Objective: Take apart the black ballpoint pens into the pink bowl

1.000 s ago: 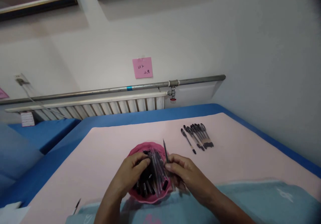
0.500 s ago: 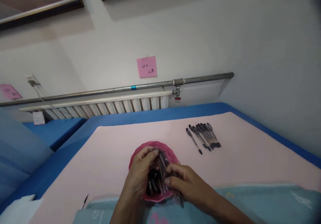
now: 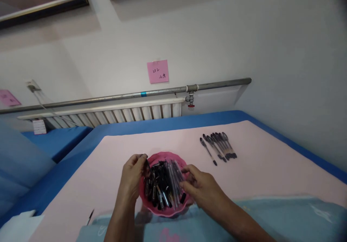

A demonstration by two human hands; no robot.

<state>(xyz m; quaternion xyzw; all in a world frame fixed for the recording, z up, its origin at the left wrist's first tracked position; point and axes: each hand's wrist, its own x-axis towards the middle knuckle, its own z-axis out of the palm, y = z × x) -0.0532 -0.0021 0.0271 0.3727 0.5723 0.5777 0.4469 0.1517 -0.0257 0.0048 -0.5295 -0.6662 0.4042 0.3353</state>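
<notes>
Behind everything stands one pale wall (image 3: 206, 36). Before it is one pink tabletop (image 3: 94, 184) with blue edges. One blue-green cloth (image 3: 271, 216) lies along the near side. One round pink bowl (image 3: 165, 213) sits in the middle, full of pen parts. At its left rim is the left hand (image 3: 131, 175), fingers pinched on one thin dark piece (image 3: 149, 165). At its right rim is the right hand (image 3: 199, 182), thumb and pointer a bit apart by the clear tubes (image 3: 175, 184); I cannot tell if they hold one.

On the right, one lone pen (image 3: 208, 151) lies just beside a bunch of pens (image 3: 219, 146), about eight, overlapping. Those look finished. Plenty seems left: the bowl has many black parts (image 3: 162, 184) and clear tubes, too jumbled to count, and one short black cap (image 3: 183, 198).
</notes>
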